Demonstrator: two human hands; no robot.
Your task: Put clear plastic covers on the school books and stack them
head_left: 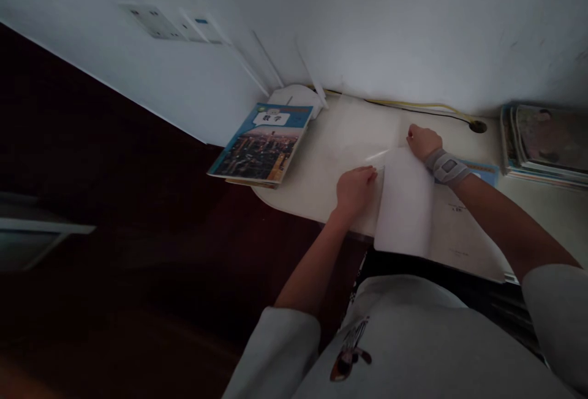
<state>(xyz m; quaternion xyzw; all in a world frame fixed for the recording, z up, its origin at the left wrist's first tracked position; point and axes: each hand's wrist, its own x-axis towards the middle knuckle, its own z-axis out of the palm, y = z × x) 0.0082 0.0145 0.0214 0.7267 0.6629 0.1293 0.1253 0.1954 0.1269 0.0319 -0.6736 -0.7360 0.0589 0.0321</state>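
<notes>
white page (404, 209) of the open book (459, 233) on the worktop (340, 135) is mid-turn: left hand (354, 189) lies flat on it, right hand (422, 140) pinches its top edge; next, i judge, press it flat

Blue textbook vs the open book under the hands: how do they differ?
The blue textbook lies shut, its colourful city-photo cover up; the open book shows pale, nearly blank pages. No hand touches the textbook, which overhangs the table's left edge; the left hand rests on the open book's left side and the right hand holds a lifted page. Both lie on the same white table.
</notes>
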